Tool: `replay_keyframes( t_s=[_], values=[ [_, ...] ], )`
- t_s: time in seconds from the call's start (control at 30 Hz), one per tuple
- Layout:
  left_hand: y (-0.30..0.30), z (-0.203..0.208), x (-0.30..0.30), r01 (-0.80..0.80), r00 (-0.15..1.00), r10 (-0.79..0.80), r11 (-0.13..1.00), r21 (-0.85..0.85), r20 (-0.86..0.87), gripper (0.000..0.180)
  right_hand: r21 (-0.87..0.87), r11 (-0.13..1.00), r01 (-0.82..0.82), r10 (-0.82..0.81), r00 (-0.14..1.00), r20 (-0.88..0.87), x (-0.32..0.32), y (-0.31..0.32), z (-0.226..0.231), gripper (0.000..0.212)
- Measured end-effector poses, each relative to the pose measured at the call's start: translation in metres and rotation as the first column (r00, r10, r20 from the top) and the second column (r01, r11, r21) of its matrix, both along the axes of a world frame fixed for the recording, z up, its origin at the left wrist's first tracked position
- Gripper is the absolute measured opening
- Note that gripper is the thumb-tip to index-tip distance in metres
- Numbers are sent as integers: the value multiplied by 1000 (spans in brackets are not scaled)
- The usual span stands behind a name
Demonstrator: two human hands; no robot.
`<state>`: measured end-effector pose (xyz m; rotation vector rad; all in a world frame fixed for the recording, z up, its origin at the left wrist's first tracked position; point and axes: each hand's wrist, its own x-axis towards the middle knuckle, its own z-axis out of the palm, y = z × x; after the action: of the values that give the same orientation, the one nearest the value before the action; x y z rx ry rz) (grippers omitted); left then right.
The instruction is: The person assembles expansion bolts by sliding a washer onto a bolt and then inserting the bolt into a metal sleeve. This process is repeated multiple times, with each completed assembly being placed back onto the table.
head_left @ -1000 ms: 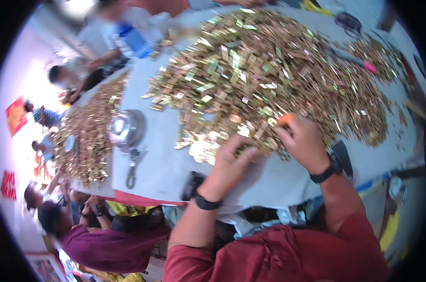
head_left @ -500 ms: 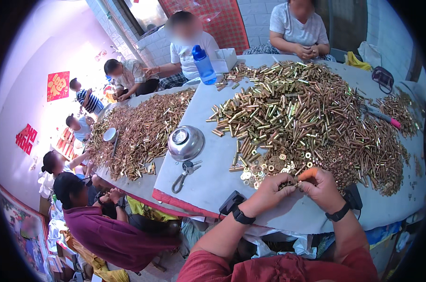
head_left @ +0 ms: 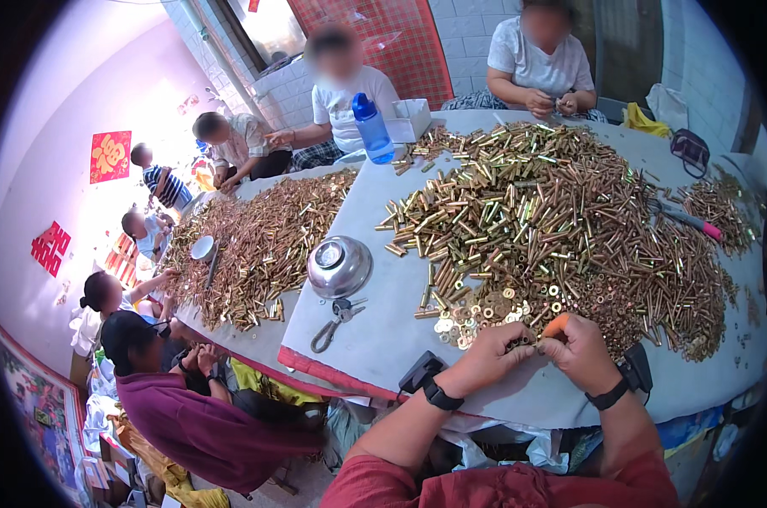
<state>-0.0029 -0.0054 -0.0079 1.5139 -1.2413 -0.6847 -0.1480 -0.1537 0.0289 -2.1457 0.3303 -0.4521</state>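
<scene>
Both hands meet over the near edge of a big heap of brass-coloured metal tubes and rods (head_left: 519, 195). My left hand (head_left: 492, 357) is closed, its fingers curled round small brass-coloured metal pieces, partly hidden, with the thumb pointing toward the other hand. Fingertips pinched, my right hand (head_left: 582, 354) almost touches the left thumb; anything in that pinch is too small to make out. An orange cover (head_left: 556, 325) wraps one right finger. Flat washers (head_left: 464, 326) lie just beyond the left hand, and small nuts and rings (head_left: 555, 306) lie in front of both.
Left of the heap are an upturned steel bowl (head_left: 339, 267), keys (head_left: 343, 310) and a blue bottle (head_left: 372, 129). A pink-ended tool (head_left: 692, 222) lies at the right. A second heap (head_left: 248, 245) covers the adjoining table, with several people around both tables.
The view has shifted slightly, so the table appears a little lower. My hands stay together over the near edge, with the fingers only slightly moved.
</scene>
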Motion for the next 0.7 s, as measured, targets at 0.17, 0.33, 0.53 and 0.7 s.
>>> replay_keyframes(
  t_s=[0.17, 0.33, 0.53, 0.7],
  values=[
    [-2, -2, -3, -11, 999, 10, 1000, -24, -41, 15, -134, 990, 37, -40, 999, -16, 0, 1, -8, 26],
    [-3, -2, -2, -60, 995, 57, 997, -38, -87, 13, 233, 972, 39, -70, 989, 127, 4, 9, -17, 27],
    [-2, 0, 1, -36, 993, 36, 999, -3, -108, 15, 446, 895, 25, -83, 990, 111, 9, 7, -25, 19],
    [1, 0, 3, -49, 997, 47, 998, -47, -57, 15, 281, 960, 20, -32, 999, 39, 7, 8, -11, 16]
  ],
)
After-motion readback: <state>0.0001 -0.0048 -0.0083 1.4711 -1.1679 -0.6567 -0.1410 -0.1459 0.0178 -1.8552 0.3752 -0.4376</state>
